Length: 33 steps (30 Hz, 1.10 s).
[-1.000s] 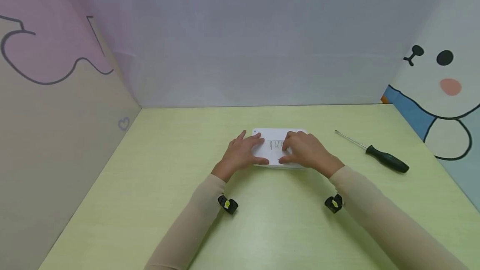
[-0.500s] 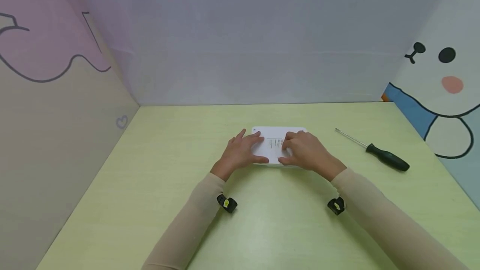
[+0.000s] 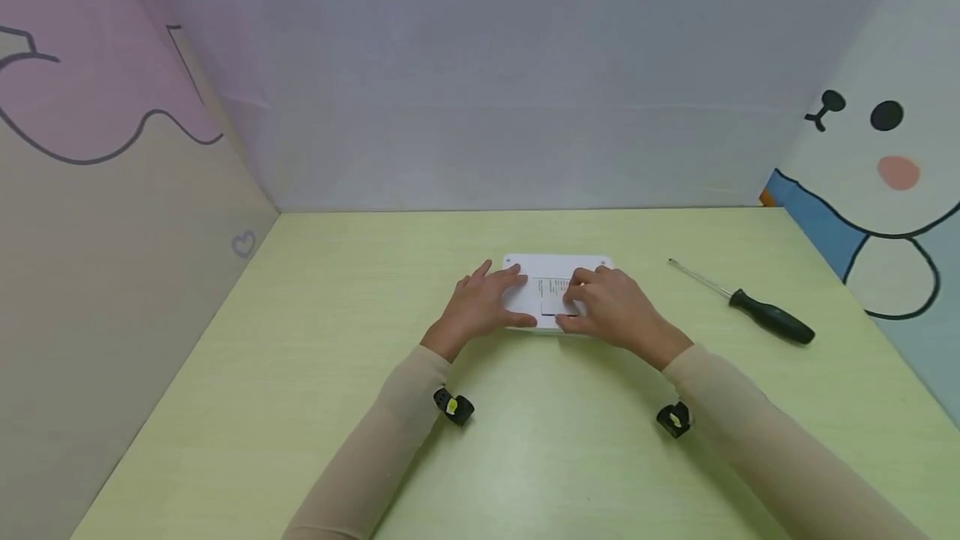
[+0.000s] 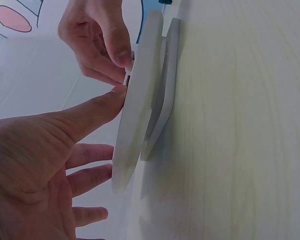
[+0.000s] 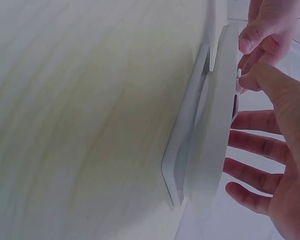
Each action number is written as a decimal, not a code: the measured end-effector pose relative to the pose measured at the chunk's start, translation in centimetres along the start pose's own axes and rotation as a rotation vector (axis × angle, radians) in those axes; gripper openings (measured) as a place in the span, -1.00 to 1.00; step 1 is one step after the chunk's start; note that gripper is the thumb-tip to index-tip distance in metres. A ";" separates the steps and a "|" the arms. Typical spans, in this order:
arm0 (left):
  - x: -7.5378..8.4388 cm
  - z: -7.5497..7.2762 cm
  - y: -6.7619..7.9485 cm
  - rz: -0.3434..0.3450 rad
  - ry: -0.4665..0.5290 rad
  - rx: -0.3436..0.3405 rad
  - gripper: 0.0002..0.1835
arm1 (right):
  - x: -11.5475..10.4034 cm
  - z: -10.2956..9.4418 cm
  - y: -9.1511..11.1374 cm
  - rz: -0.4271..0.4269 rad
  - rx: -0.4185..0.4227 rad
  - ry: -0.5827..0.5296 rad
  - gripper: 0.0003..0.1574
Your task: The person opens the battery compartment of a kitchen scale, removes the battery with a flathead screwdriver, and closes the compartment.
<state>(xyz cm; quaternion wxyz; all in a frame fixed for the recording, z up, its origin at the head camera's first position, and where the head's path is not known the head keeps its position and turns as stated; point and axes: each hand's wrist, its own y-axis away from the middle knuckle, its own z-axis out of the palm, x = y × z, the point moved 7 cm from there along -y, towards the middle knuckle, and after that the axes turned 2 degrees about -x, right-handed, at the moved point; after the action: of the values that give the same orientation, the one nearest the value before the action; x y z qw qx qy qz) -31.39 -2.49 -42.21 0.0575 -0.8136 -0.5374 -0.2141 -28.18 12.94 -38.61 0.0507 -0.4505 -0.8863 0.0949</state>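
Observation:
A white flat rectangular device [image 3: 551, 264] with rounded corners lies back side up on the table, printed text on its back. Within that back, a small white cover [image 3: 551, 300] stands slightly raised along one edge. My right hand [image 3: 617, 307] pinches this cover between thumb and curled fingers. The left hand [image 3: 478, 305] rests on the device's left side, thumb along the near edge and fingers spread. In the left wrist view a thin slanted plate [image 4: 168, 95] shows between the device body and the table. What lies under the cover is hidden.
A screwdriver [image 3: 772, 317] with a dark green handle lies to the right, its tip pointing away to the left. The pale yellow-green table [image 3: 360, 373] meets a plain back wall and two side walls with cartoon drawings.
The small cover has lifted or shifted a little, and a dark line now marks its near edge. The right hand has moved only slightly; the left hand stays in place.

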 end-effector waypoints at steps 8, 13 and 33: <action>-0.1 0.3 0.0 -0.004 -0.003 -0.004 -0.16 | -0.5 -0.5 0.8 -0.059 0.103 -0.002 -0.75; 0.0 0.5 0.0 -0.004 -0.003 -0.014 -0.16 | -0.9 -0.7 1.2 -0.096 0.145 -0.023 -0.88; 0.0 0.3 0.1 -0.013 -0.015 -0.004 -0.15 | -2.0 -1.0 1.5 -0.216 0.228 0.083 -0.89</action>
<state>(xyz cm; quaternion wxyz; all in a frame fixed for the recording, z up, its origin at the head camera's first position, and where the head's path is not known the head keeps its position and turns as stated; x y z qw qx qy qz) -31.23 -2.37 -42.47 0.0508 -0.8119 -0.5426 -0.2095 -25.66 12.33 -37.93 0.1479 -0.3474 -0.9102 0.1702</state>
